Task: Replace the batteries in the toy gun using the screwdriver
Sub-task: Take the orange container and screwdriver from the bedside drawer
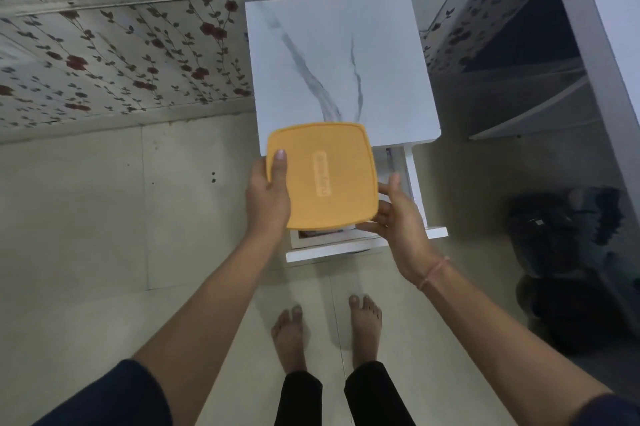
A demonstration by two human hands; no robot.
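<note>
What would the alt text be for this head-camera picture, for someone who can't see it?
Seen from above, a person's left hand grips an orange-lidded box by its left edge while the right hand supports its right corner, over the open drawer of a marble-topped cabinet. Bare feet stand on the tiled floor below.

A marble-topped cabinet (pixel 343 65) stands against floral wallpaper (pixel 121 45), drawer (pixel 415 190) open.

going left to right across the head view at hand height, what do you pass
left hand → orange lid → right hand → dark bags on the floor
</note>
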